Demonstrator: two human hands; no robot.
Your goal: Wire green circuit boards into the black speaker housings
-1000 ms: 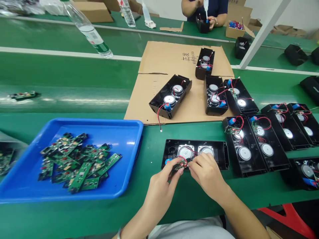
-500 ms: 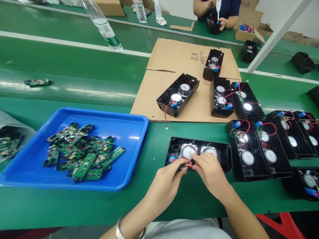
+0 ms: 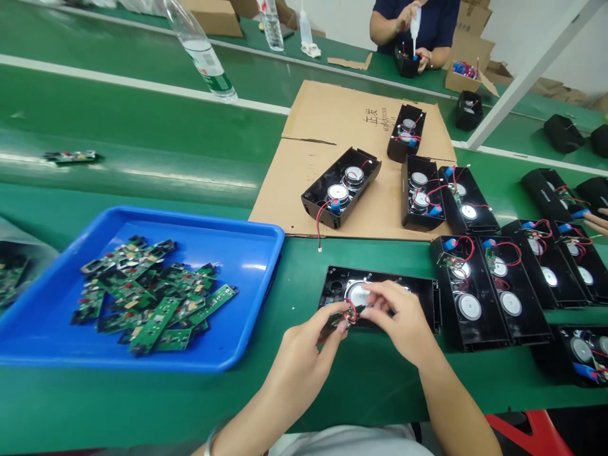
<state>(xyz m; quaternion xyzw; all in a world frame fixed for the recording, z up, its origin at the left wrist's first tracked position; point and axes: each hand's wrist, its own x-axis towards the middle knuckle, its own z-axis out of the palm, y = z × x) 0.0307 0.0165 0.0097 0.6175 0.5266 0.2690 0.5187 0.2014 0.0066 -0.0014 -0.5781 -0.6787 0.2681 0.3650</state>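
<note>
My left hand (image 3: 304, 345) pinches a small green circuit board (image 3: 334, 321) with thin red wires (image 3: 352, 310) over the near side of a long black plastic box (image 3: 427, 305), which lies close to the front edge of the green bench (image 3: 190, 405). My right hand (image 3: 401, 316) is curled right by the board, but I can't tell if it holds anything.

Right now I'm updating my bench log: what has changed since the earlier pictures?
The right hand has opened wider beside the circuit board; whether it touches the red wire is unclear. Toward the right edge, a co-worker's hand and an open black case have come into view. The left hand still holds the circuit board, and the blue tray stays where it was.
</note>
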